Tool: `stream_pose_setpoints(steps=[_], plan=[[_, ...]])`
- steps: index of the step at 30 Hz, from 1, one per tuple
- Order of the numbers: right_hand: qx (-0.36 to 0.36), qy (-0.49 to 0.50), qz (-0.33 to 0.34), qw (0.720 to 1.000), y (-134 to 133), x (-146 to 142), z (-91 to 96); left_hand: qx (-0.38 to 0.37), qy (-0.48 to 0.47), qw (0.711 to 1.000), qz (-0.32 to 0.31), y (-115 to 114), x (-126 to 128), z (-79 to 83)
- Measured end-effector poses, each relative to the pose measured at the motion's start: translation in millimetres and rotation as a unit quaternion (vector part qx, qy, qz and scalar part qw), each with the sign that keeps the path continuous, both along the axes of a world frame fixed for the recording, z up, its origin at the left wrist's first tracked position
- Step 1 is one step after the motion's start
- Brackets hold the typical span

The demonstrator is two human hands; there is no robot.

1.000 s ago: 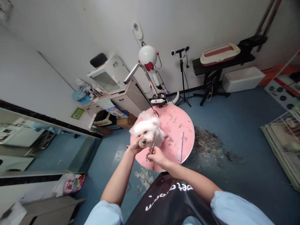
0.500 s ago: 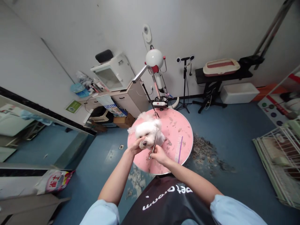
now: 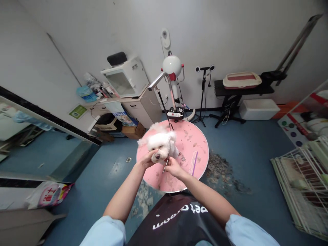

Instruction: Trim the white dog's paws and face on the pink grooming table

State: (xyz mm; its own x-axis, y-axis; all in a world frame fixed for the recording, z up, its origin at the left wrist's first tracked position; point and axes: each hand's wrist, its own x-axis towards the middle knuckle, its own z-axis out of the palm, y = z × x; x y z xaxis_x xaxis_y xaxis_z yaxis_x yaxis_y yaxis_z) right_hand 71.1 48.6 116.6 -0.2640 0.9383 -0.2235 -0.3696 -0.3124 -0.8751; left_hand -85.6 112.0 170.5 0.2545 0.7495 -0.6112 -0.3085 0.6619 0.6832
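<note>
A small white dog (image 3: 160,143) sits on a round pink grooming table (image 3: 184,177), facing me. My left hand (image 3: 147,160) cups the dog's chin and holds its muzzle. My right hand (image 3: 173,167) is closed on a pair of scissors (image 3: 167,156), whose blades point up along the right side of the dog's face. A purple comb (image 3: 193,163) lies on the table to the right of my right hand. A leash runs from the table's metal arm (image 3: 160,82) down to the dog.
Clippers (image 3: 175,114) rest at the table's far edge. Cut fur (image 3: 222,174) litters the blue floor to the right and below the table. A wire cage (image 3: 304,181) stands at right, a cabinet (image 3: 133,106) and a stand dryer (image 3: 172,68) behind, a mirror (image 3: 38,143) at left.
The view has shifted slightly, so the table and dog sit a bit further left and up. Both hands keep their hold; the scissors stay beside the dog's face.
</note>
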Motion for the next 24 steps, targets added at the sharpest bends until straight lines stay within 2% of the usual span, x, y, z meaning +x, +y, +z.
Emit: stream_pose_setpoints(steps=[11, 14, 19, 21, 24], plan=[[-0.041, 0.035, 0.020, 0.998, 0, -1, 9.6, -0.017, -0.035, 0.999, -0.003, 3, -3, -4.6], [-0.069, 0.058, 0.007, 0.996, -16, -9, 9.3, -0.021, -0.040, 0.999, 0.007, 4, -2, -5.7], [-0.126, 0.130, -0.007, 0.983, -62, -34, 10.8, -0.021, -0.041, 0.999, 0.006, 6, -2, -4.3], [-0.137, 0.179, 0.005, 0.974, -67, -41, 14.4, -0.020, -0.034, 0.999, -0.001, 6, -2, -3.5], [-0.123, 0.218, -0.008, 0.968, -52, -44, 20.4, -0.019, -0.016, 1.000, -0.012, 7, -2, -3.5]])
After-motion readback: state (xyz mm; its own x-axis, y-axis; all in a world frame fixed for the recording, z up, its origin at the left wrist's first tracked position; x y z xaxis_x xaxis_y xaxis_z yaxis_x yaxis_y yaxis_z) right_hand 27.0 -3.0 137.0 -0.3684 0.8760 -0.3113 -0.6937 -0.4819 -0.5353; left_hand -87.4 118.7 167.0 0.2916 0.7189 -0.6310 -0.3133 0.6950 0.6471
